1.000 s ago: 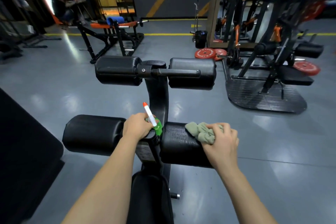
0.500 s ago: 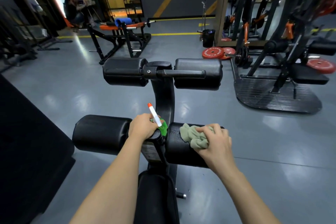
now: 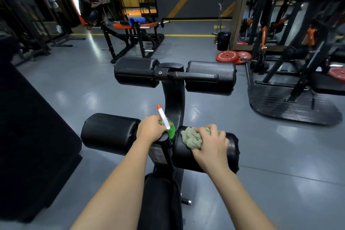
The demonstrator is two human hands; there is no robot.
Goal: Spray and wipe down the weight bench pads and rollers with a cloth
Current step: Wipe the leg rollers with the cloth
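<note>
1. Head view: the weight bench [image 3: 174, 99] runs away from the person. Its seat pad [image 3: 158, 201] is at the bottom of the frame, and a curved black post rises to two pairs of foam rollers.
2. The far left roller [image 3: 136, 72] and far right roller [image 3: 211, 78] sit side by side at the top of the post, with no hand near them.
3. The near left roller [image 3: 110, 133] lies bare. The near right roller [image 3: 183, 157] is the one being worked on.
4. The right hand [image 3: 212, 145] rests on top of the near right roller. Its fingers [image 3: 211, 129] are curled over a bunched grey-green cloth [image 3: 190, 137] and press it against the roller's inner end.
5. The left hand [image 3: 151, 129] is over the post between the near rollers. Its fingers [image 3: 158, 117] grip a green spray bottle [image 3: 170, 130], whose white nozzle with an orange tip points up and away.
6. Step in hand, as I judge it: wiping the near right roller, with the spray bottle held in reserve.
7. The next move likely calls for drawing the cloth outward along the roller and round its curved sides and end cap, keeping pressure on it. After that, the near left roller, the far pair and the seat pad need spraying and wiping.
</note>
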